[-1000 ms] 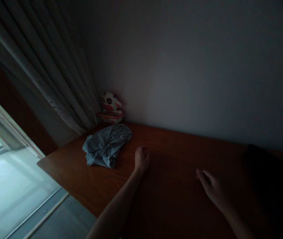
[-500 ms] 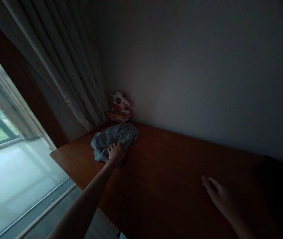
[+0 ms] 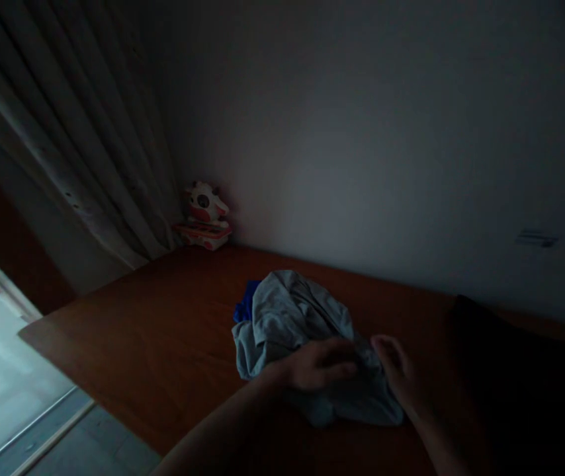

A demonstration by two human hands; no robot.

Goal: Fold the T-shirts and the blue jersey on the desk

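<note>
The crumpled grey cloth (image 3: pixel 292 307) lies on the bench (image 3: pixel 163 330), under the left hand (image 3: pixel 315 365) and by the right hand (image 3: pixel 401 373). In this dimness I cannot tell whether either grip pinches it; single edges, not bunched folds, should handle best.

Cow toy (image 3: pixel 205 215) at the far left of a wooden table (image 3: pixel 138 330), next to a curtain (image 3: pixel 64 132); indistinct dark shape (image 3: pixel 525 377) at right.
</note>
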